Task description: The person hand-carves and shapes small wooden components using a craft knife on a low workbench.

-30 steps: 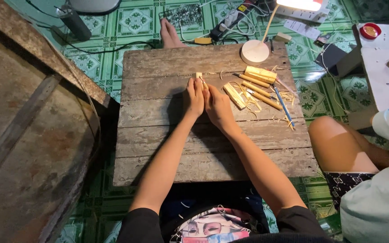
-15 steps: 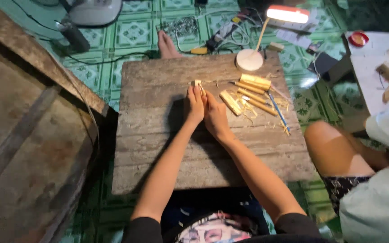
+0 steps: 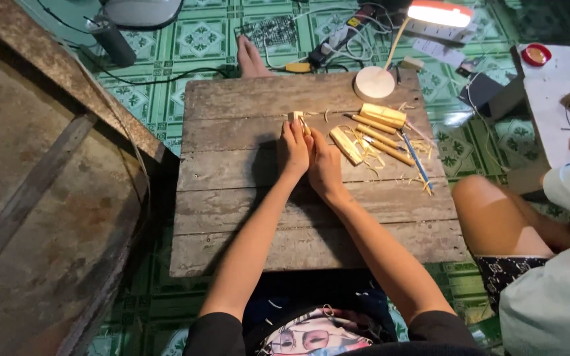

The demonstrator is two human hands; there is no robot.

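Hands pressed together: left hand, right hand, gripping small wood piece.

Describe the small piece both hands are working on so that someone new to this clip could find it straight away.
Start at the weathered plank table in the middle of the green tiled floor. Both hands meet near its centre, the left hand and right hand pressed side by side. The small pale wood block pokes out above their fingertips; unlike the longer pale wood pieces lying loose to the right, it is short, stubby and held.

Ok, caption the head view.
Both hands, left and right, grip a small wooden piece on a plank table.
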